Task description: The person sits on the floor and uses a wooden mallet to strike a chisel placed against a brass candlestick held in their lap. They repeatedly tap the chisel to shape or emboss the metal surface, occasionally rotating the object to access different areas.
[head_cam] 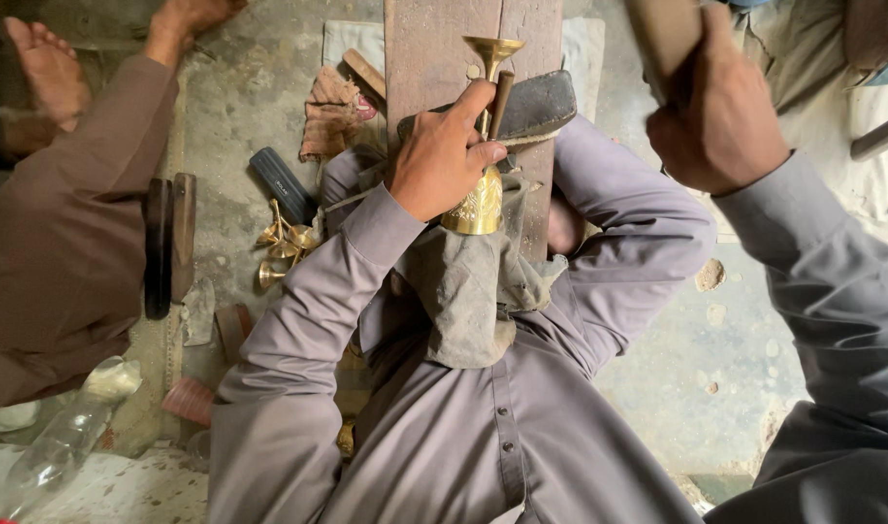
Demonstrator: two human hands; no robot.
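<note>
Fingers of the left hand (442, 160) grip a golden engraved brass goblet (480, 189) on the brown wooden plank (426, 49); the raised right hand (717, 121) clutches a wooden mallet (665, 34).

I see soft, even daylight, weak shadows; brass goblet (479, 199) glints at centre; motion blur at 1 o'clock.

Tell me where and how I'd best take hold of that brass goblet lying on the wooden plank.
Probably around the engraved bowl, from the left side, where the left hand already wraps the brass goblet. It lies lengthwise on the wooden plank; the bowl is its widest part, the stem thin, and a punch tool stands against the stem.
</note>
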